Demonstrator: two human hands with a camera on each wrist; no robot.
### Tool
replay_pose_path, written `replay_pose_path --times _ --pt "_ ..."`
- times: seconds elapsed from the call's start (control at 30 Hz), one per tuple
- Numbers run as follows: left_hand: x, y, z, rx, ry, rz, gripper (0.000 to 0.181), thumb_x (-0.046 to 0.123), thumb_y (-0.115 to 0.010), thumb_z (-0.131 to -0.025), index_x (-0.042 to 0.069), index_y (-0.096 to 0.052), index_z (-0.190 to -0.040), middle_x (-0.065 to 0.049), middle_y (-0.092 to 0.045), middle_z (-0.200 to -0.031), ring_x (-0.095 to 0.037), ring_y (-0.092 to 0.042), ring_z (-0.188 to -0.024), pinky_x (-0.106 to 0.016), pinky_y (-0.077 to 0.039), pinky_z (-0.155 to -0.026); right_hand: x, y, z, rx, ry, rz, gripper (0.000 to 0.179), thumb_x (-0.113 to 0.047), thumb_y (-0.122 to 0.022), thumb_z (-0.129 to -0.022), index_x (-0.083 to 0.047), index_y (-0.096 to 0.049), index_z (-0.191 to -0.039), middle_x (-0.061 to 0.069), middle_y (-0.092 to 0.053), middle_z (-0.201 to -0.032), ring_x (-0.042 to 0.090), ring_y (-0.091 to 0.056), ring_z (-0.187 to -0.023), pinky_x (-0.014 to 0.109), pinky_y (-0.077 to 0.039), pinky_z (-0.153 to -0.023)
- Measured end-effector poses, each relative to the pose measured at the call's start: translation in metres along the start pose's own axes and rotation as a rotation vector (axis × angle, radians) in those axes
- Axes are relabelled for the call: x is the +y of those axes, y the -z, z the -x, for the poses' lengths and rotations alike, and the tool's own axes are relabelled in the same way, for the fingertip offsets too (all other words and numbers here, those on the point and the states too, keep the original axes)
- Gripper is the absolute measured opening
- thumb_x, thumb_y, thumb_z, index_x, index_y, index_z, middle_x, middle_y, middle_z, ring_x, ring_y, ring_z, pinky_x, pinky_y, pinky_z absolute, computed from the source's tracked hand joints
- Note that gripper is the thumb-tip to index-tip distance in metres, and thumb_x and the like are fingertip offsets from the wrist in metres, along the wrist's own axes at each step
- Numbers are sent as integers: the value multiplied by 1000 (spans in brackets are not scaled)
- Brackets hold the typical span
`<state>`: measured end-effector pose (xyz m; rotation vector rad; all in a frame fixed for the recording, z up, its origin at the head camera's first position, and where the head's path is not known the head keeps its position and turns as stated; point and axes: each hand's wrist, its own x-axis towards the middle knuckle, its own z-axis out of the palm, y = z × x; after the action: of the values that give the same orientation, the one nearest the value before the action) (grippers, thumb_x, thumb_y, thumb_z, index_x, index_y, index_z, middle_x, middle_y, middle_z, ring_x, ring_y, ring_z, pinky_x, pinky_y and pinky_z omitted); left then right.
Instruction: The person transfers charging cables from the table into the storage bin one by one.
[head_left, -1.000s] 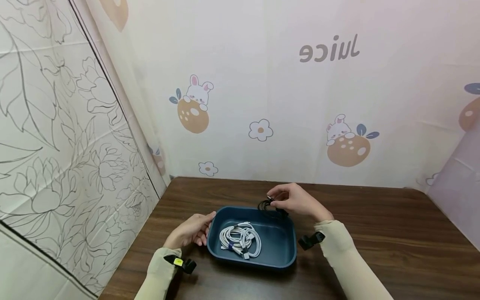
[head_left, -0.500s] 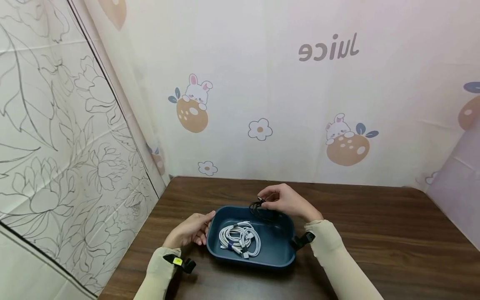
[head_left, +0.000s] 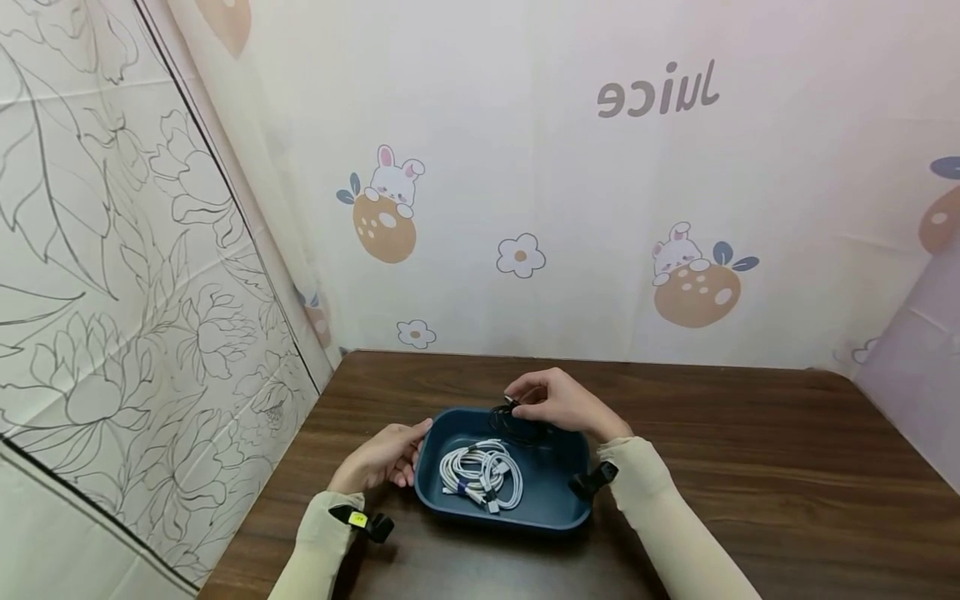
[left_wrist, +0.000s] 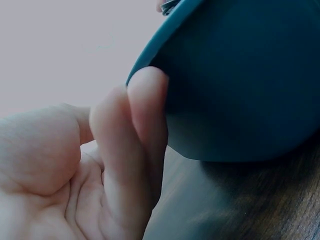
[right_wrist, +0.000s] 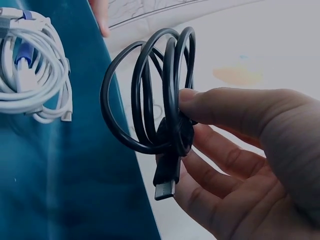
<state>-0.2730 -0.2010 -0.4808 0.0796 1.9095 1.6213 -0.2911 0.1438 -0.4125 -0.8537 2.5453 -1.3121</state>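
My right hand [head_left: 564, 402] pinches a coiled black USB-C cable [head_left: 517, 427] between thumb and fingers, over the far rim of a dark blue tray [head_left: 551, 500]. In the right wrist view the black cable [right_wrist: 170, 90] hangs in loops, its metal plug pointing down. Two or more white cables [head_left: 480, 475], coiled and tied, lie in the left half of the tray; a blue tie [right_wrist: 25, 52] shows on one. At the tray's left side, my left hand [head_left: 381, 460] holds the wall, thumb at the rim and curled fingers [left_wrist: 147, 95] against the outside.
The tray stands on a dark brown wooden table [head_left: 750, 467]. Behind the table hangs a pale curtain [head_left: 465, 308] with rabbit prints, and a flower-patterned curtain [head_left: 187, 333] borders the left. Each wrist bears a small black camera [head_left: 371, 525].
My right hand has moved left with the black cable, from the tray's far right corner to nearer the middle of the far rim. The left hand and the white cables stay put.
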Motion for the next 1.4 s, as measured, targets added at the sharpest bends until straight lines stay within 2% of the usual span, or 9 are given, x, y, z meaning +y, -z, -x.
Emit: replay_pose_path --times 0.27,0.7,0.97,1.17,1.4 --pt "0 -2 -1 0 -1 8 54 59 -49 -104 12 -59 -78 1 -60 -65 -7 -59 -45 -21 -52 -44 -1 -9 -6 -30 26 7 27 -16 -75 -95 -8 -73 -121 5 -73 -112 20 -70 -100 39 -61 -89" --pt "-2 -3 -2 -8 2 9 54 59 -50 -103 12 -60 -78 1 -60 -65 -7 -58 -45 -21 -52 -44 -4 -23 -11 -106 6 28 26 -15 -74 -96 -9 -73 -121 2 -73 -113 17 -69 -101 36 -60 -88" --pt "0 -2 -3 0 -2 7 55 59 -50 -103 12 -60 -78 1 -60 -65 -7 -58 -45 -21 -52 -44 -5 -31 -16 -131 25 27 26 -13 -75 -95 -6 -74 -120 3 -74 -111 14 -69 -93 31 -60 -83" --pt "0 -1 -2 6 -1 3 54 60 -51 -103 12 -60 -79 1 -60 -66 -7 -58 -46 -21 -52 -44 -5 -37 -18 -156 37 18 22 -11 -75 -94 -8 -75 -116 4 -74 -109 17 -69 -92 26 -59 -78" --pt "1 -1 -1 6 2 6 54 59 -50 -104 12 -59 -78 1 -60 -66 -6 -58 -45 -21 -52 -44 -5 -41 -21 -169 48 14 24 -11 -77 -94 -5 -75 -116 4 -75 -107 14 -70 -91 25 -60 -76"
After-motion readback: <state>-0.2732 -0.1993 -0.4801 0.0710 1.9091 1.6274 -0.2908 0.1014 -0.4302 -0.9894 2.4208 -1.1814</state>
